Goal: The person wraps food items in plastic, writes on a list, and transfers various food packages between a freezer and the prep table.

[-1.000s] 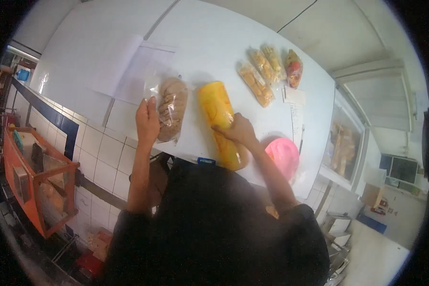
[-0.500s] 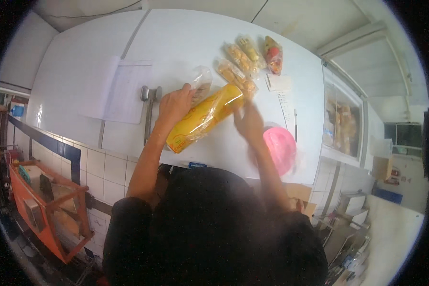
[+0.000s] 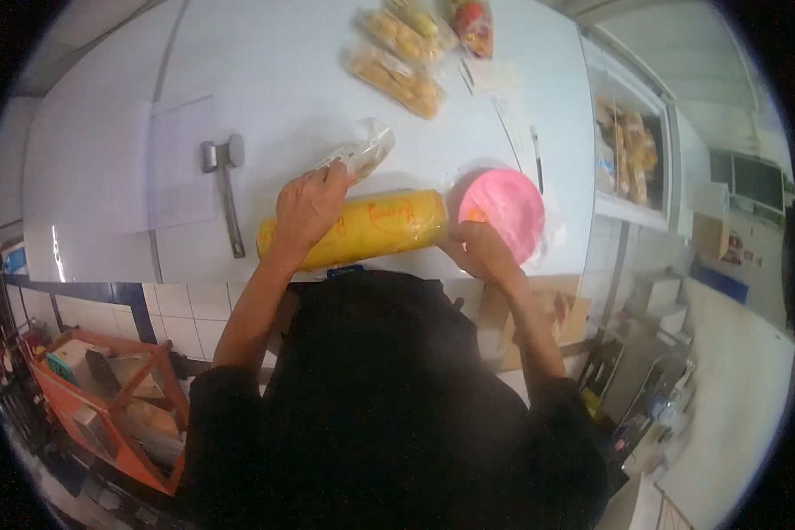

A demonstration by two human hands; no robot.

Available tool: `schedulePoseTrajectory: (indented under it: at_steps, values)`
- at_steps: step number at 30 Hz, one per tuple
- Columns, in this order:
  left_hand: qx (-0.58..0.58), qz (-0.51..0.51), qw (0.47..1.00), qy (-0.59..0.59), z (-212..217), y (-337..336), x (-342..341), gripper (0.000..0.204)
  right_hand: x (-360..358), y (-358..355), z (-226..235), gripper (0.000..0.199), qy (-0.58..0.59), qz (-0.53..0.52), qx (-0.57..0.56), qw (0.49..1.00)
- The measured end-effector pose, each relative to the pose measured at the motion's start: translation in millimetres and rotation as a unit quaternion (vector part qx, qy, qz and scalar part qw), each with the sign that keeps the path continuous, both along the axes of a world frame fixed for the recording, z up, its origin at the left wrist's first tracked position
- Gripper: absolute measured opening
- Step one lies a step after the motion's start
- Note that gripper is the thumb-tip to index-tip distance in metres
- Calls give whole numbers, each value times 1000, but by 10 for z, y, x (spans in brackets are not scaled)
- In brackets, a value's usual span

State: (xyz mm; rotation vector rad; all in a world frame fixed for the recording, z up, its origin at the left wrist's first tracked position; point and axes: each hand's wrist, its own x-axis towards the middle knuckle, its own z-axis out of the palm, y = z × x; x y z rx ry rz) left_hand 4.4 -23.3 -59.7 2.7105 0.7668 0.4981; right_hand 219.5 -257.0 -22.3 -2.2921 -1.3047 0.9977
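A yellow roll of cling film point(image 3: 371, 231) with orange print lies along the table's near edge. My left hand point(image 3: 309, 210) reaches over its left part, fingers closed on the near end of a clear plastic bag point(image 3: 368, 152); what the bag holds is hard to make out. At the roll's right end is my right hand point(image 3: 481, 249), its bent fingers against that end and partly hidden. Just beyond this hand sits a pink round bowl point(image 3: 514, 208).
A metal mallet point(image 3: 225, 190) lies left on the white table point(image 3: 283, 79), beside paper sheets point(image 3: 181, 163). Several clear bags of food point(image 3: 397, 81) lie at the back. A pen point(image 3: 537, 159) is right, near a glass-fronted cabinet point(image 3: 632, 150). An orange cart point(image 3: 115, 397) stands lower left.
The roll has turned from slanted to nearly parallel with the near edge. My right hand has come nearer with its right end. The view has shifted, and the left hand keeps the bag.
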Motion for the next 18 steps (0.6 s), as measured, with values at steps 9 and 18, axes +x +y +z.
schedulePoseTrajectory:
  at_steps: [9, 18]
  values:
    - [58, 18, 998, -20, -314, -146, -35, 26, 118, -10, 151, 22, -22, 47, 79, 996]
    - [41, 6, 999, -32, -361, 83, 153, 29, 26, -63, -36, 33, 0, -9, 134, 991]
